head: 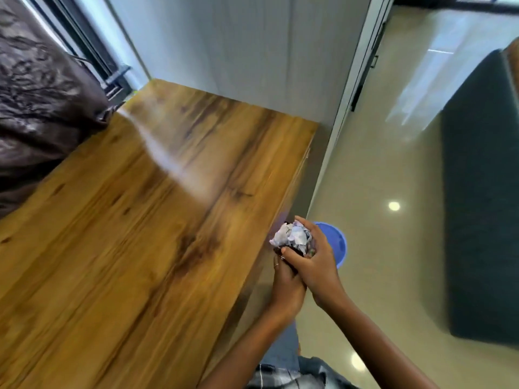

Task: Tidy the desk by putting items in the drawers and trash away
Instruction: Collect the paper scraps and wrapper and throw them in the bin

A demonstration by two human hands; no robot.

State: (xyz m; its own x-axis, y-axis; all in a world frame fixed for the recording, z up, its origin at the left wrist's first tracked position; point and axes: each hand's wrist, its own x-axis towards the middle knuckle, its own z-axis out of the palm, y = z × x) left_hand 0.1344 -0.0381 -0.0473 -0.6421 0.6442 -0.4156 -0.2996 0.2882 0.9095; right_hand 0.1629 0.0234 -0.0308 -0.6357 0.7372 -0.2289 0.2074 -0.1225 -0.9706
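Crumpled white-and-grey paper wad (pixel 293 237) sits clasped in our left hand (pixel 286 284) and right hand (pixel 317 262), above round blue plastic bin (pixel 338 245), beside wooden desk (pixel 126 234). Light, soft, compressible; cup whole.

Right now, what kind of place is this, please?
Probably a room in a home: a wooden desk stands against a white wall, a dark curtain hangs by a window, and a blue bin sits on the glossy tiled floor.

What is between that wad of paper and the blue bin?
Nothing visible. Both hands hold the crumpled paper past the desk edge, right by the blue bin, partly hidden behind the right hand.
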